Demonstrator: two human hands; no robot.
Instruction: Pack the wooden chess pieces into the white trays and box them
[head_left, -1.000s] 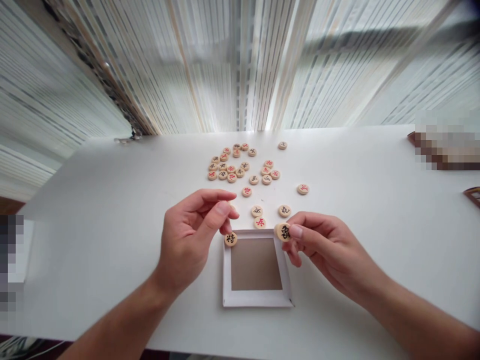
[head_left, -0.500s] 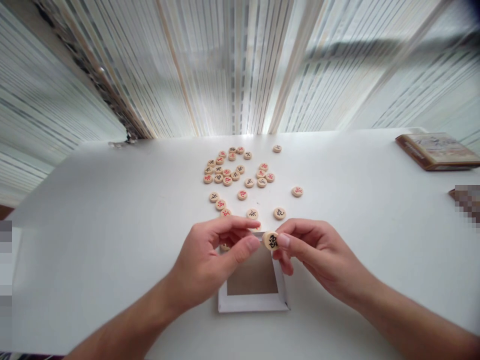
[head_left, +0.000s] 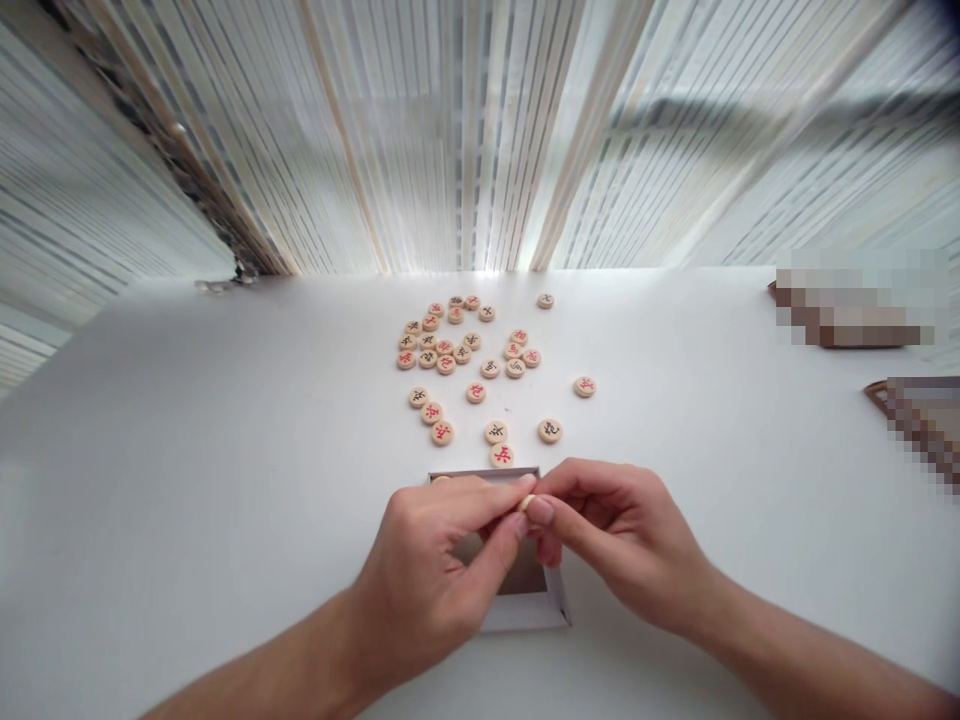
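Observation:
Above a shallow white box with a brown bottom, both hands meet at one round wooden Chinese chess piece. My right hand pinches it between thumb and fingers. The thumb and index finger of my left hand close on its other side. Fingers cover most of the piece, so its marking is hidden. Inside the box's far left corner, the edge of another piece peeks out behind my left hand. A red-marked piece lies just beyond the box's far rim.
Several loose chess pieces, marked red or black, lie face up on the white table beyond the box. One red piece lies apart to the right. Two blurred-out brown objects are at the right. Striped curtains hang behind.
My left thumb and index finger have closed onto the piece in my right hand. The piece has tilted, so its black marking no longer shows. The view has shifted slightly.

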